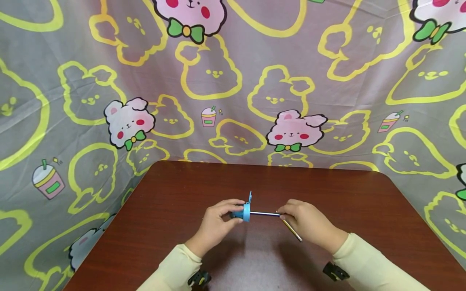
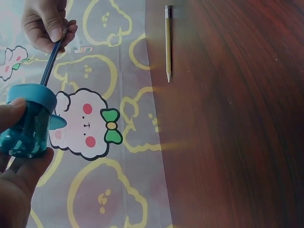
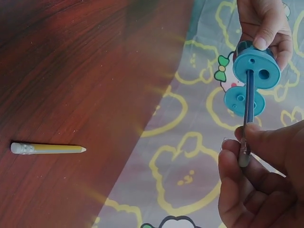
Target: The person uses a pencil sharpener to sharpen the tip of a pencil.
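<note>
A blue pencil sharpener point(image 1: 246, 212) with a see-through body is gripped by my left hand point(image 1: 214, 223), thumb on one side and fingers on the other. Its round lid point(image 3: 236, 99) hangs flipped away from the top, which has holes of different sizes. My right hand point(image 1: 309, 222) pinches a dark blue pencil point(image 2: 51, 61) near its eraser end between thumb and fingers. The pencil's far end enters one hole of the sharpener, so its tip is hidden inside. A yellow pencil point(image 3: 52, 148) with a white eraser lies on the table, below the right hand in the head view.
The brown wooden table point(image 1: 174, 190) has its far edge against a grey cloth point(image 1: 240, 133) printed with yellow outlines and rabbit faces. That cloth also hangs along both sides. Dark devices are strapped at both wrists.
</note>
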A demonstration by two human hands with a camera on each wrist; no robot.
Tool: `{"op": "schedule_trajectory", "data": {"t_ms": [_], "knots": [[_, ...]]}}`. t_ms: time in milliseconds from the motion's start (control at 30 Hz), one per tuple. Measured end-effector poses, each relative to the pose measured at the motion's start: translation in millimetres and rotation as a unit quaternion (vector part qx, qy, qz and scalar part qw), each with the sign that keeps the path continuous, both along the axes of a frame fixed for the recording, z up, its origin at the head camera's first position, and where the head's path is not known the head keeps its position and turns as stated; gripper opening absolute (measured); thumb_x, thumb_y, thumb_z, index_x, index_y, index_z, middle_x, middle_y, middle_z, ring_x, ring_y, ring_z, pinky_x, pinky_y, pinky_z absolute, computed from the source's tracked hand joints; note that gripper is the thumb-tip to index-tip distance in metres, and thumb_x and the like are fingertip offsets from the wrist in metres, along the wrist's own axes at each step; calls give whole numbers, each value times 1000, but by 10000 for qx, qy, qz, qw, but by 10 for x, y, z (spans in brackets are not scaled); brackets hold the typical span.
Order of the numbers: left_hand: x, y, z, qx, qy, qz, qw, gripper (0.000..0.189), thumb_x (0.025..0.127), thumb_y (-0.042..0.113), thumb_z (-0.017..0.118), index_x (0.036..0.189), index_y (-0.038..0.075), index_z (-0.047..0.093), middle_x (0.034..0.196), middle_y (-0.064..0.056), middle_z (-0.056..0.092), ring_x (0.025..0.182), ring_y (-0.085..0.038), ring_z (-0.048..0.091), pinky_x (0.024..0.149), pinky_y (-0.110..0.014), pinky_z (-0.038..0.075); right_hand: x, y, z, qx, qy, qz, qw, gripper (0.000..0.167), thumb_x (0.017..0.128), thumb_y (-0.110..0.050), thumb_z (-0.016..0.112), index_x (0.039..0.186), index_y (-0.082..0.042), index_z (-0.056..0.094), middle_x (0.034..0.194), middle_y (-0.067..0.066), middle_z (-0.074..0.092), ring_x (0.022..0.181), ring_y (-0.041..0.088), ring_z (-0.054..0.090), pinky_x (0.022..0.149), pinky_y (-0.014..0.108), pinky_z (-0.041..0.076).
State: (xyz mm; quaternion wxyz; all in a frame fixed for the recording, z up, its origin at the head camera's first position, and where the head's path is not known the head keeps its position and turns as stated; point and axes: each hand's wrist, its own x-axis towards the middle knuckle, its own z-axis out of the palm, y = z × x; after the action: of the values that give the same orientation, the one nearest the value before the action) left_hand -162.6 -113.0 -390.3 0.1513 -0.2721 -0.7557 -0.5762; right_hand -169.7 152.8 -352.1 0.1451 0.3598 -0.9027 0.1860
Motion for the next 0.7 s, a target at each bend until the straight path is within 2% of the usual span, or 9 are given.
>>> {"op": "schedule_trajectory", "data": {"t_ms": [233, 567, 700], "knots": [[9, -15, 5, -26, -60, 188, 9998, 29, 73, -7, 78, 101, -3, 73, 112, -12, 69, 102, -21, 65, 79, -31, 57, 3, 21, 9, 86, 22, -171, 9998, 11, 83, -5, 72, 93, -11, 74, 82, -9, 63, 71, 3, 57, 63, 26, 51], [5, -31, 32, 170, -167, 308, 9992, 28, 74, -5, 79, 102, -2, 73, 114, -12, 69, 101, -13, 65, 78, -29, 57, 0, 92, -30, -113, 23, -378, 9992, 11, 82, -7, 74, 90, -13, 72, 81, -12, 62, 70, 0, 55, 62, 25, 51], [6, -46, 53, 253, -269, 413, 9985, 29, 73, -6, 78, 102, -2, 73, 114, -12, 69, 101, -13, 65, 78, -33, 57, 4, 129, -31, -279, 60, -414, 9987, 12, 80, -6, 76, 88, -13, 72, 80, -13, 62, 68, 0, 54, 61, 25, 50]]}}
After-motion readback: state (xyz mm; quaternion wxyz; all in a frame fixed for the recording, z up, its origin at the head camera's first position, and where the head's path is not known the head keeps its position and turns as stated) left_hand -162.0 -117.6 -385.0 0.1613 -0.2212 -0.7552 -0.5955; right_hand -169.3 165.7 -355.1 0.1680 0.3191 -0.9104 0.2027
